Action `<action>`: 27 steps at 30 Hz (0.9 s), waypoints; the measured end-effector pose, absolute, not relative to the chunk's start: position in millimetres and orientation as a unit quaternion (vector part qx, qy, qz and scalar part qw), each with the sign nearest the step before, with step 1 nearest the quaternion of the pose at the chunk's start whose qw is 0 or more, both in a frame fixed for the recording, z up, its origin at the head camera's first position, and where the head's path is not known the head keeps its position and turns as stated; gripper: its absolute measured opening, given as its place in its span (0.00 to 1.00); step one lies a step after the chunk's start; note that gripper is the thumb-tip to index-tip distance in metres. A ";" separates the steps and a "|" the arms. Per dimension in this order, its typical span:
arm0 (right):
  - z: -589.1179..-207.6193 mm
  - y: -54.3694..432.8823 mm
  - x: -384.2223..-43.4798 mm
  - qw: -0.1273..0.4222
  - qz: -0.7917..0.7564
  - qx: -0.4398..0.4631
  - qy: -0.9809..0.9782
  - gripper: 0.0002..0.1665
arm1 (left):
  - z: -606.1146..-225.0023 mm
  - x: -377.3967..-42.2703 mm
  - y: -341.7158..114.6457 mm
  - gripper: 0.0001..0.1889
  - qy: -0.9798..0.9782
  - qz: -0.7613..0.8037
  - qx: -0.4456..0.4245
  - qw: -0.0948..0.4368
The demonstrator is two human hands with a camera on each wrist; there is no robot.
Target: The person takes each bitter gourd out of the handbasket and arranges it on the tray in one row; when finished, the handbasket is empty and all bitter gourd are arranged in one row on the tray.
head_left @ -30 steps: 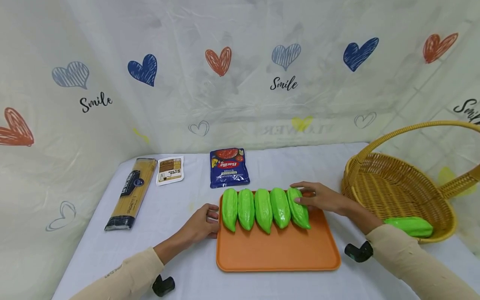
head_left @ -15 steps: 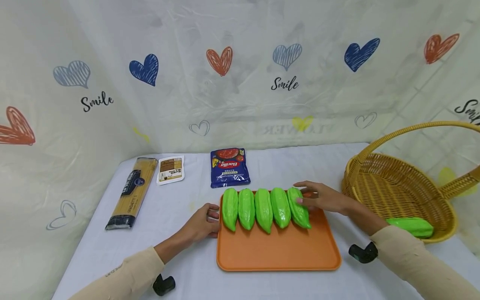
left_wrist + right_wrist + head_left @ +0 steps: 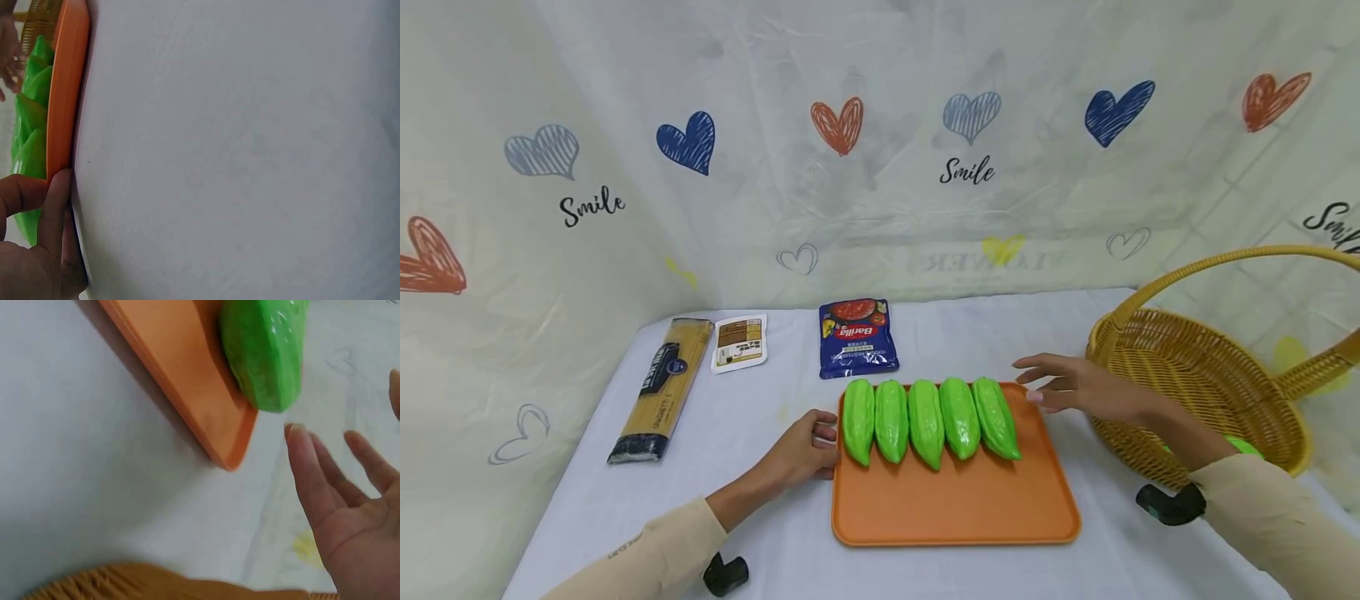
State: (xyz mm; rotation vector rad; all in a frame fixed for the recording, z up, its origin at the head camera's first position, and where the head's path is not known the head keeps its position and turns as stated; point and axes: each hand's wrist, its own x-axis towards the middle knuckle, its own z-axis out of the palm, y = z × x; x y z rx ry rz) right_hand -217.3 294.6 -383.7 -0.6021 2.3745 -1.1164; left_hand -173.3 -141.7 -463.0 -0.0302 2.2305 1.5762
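Several glossy green, ridged, pointed fruits [image 3: 927, 423], of a kind I cannot tell, lie side by side along the far half of an orange tray [image 3: 955, 508]. At the tray's left edge my left hand [image 3: 797, 448] pinches the rim, with fingers on both sides of it in the left wrist view. My right hand [image 3: 1086, 388] hovers off the tray's far right corner, fingers spread and holding nothing. In the right wrist view a gap separates that hand from the nearest green fruit [image 3: 265, 356]. Another green fruit [image 3: 1243, 447] sits in the wicker basket, mostly hidden by the right forearm.
The tall-handled wicker basket [image 3: 1195, 358] stands to the right, close behind the right forearm. A spaghetti pack [image 3: 662, 387], a small white-and-brown sachet [image 3: 740, 342] and a blue Barilla pouch [image 3: 857, 337] lie toward the back of the white-covered table [image 3: 760, 533].
My right hand has let go of the rightmost green fruit on the tray and moved right, toward the basket. The left hand and the row of fruits stay in place.
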 end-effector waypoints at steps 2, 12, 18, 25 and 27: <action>-378.4 301.5 -215.4 0.226 -0.398 -0.222 0.861 0.32 | -463.3 -173.2 -142.1 0.32 0.800 0.565 -0.012 0.201; -353.0 356.0 -207.0 0.306 -0.423 -0.240 0.818 0.29 | -463.4 -172.4 -142.3 0.33 0.801 0.563 -0.011 0.204; -342.2 392.8 -202.6 0.357 -0.434 -0.245 0.790 0.30 | -462.4 -172.0 -141.8 0.33 0.800 0.563 -0.012 0.207; -341.0 431.0 -210.6 0.397 -0.435 -0.184 0.787 0.32 | -460.6 -171.6 -141.1 0.33 0.798 0.567 -0.009 0.206; -343.8 440.8 -214.4 0.402 -0.427 -0.159 0.794 0.32 | -460.7 -172.0 -140.9 0.32 0.797 0.567 -0.010 0.206</action>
